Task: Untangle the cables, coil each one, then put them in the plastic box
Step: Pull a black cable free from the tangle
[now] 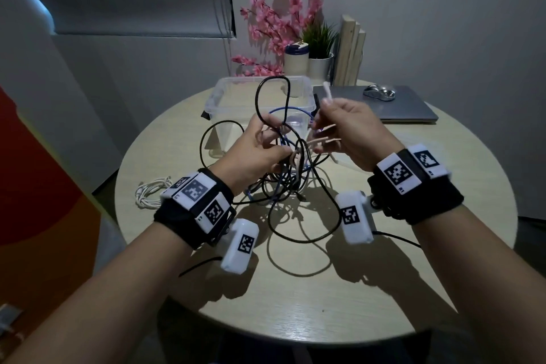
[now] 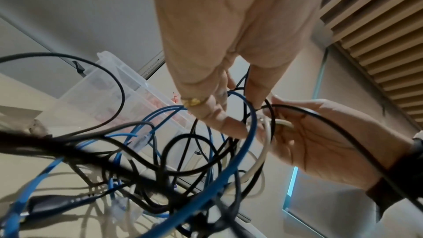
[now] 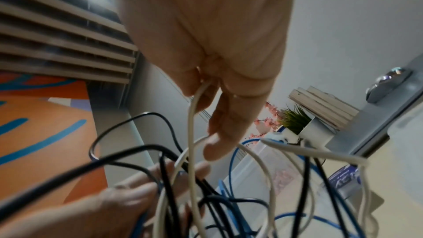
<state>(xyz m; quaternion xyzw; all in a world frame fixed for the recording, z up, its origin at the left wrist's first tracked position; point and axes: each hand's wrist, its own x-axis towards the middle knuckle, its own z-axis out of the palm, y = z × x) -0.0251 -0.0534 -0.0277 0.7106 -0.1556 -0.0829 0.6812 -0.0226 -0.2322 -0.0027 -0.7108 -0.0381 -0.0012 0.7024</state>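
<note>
A tangle of black (image 1: 267, 91), blue (image 1: 291, 111) and white cables hangs between my hands above the round table (image 1: 295, 319), its lower loops lying on the tabletop. My left hand (image 1: 274, 142) grips the bundle at its knot, fingers curled through the loops. To its right, my right hand (image 1: 322, 108) pinches the white cable (image 3: 191, 124), whose plug end (image 1: 326, 89) sticks up. The left wrist view shows the blue cable (image 2: 249, 133) looping past my left fingers. The clear plastic box (image 1: 220, 91) stands open just behind the hands. One coiled white cable (image 1: 150, 192) lies at the table's left edge.
A closed grey laptop (image 1: 413, 109) with a silver mouse (image 1: 379, 92) on it lies at the back right. Behind the box stand pink flowers (image 1: 274, 23), a tumbler (image 1: 296, 60), a potted plant (image 1: 320, 65) and wooden boards (image 1: 350, 50).
</note>
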